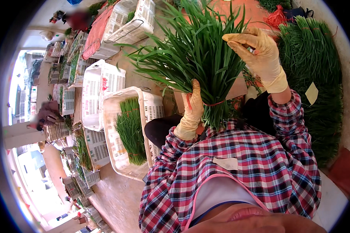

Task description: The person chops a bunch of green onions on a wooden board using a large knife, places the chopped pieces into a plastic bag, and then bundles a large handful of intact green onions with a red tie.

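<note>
A large bundle of long green leaves, apparently Chinese chives (204, 61), fans out in front of my chest. A red band (214, 103) goes round it near the stem ends, which point toward me. My left hand (192, 112), in a cream rubber glove, grips the bundle's left side beside the band. Another red band circles one of that hand's fingers. My right hand (255, 54), gloved alike and stained at the fingertips, is raised at the bundle's right edge, thumb and fingers close together by the leaf tips. Whether a leaf is pinched there cannot be made out.
At left, a white plastic crate (144, 116) holds banded green bundles; more crates (90, 96) stand beyond. Stacked bundles (309, 55) line the right side, near red strands (275, 17). Further left, people are at work among crates.
</note>
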The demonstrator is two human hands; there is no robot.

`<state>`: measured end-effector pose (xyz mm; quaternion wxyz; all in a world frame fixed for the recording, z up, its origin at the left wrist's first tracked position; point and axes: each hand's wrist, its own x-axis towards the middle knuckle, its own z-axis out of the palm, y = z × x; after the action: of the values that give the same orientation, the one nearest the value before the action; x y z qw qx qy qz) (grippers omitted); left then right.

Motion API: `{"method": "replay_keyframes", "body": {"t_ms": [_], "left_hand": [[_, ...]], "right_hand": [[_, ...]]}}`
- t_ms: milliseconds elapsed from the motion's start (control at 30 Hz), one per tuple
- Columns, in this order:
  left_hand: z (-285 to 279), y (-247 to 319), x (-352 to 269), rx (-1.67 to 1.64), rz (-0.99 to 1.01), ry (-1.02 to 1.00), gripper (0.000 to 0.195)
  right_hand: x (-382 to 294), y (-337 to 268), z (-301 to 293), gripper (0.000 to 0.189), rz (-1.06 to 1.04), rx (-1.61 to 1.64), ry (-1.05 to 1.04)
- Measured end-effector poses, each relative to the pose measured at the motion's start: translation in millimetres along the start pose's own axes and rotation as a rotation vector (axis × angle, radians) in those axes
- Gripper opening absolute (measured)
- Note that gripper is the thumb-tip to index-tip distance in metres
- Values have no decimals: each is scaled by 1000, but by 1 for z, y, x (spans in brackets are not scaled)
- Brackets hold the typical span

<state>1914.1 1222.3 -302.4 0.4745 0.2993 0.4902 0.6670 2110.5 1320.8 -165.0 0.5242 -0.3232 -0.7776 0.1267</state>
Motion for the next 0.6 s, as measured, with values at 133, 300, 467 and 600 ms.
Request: {"method": "replay_keyframes", "body": {"t_ms": [133,300,467,600], "left_hand": [[5,-4,-2,3,60,-37,46],[3,4,-7,306,92,-178,47],[10,13,-11,243,101,-129,51],[19,23,-14,194,159,-152,50]], "right_hand": [[8,-9,4,16,-223,-28,-49],[7,3,17,26,-63,-160,-245],[14,-5,18,32,-27,85,-132],[23,12,15,34,-397,16,-69]]}}
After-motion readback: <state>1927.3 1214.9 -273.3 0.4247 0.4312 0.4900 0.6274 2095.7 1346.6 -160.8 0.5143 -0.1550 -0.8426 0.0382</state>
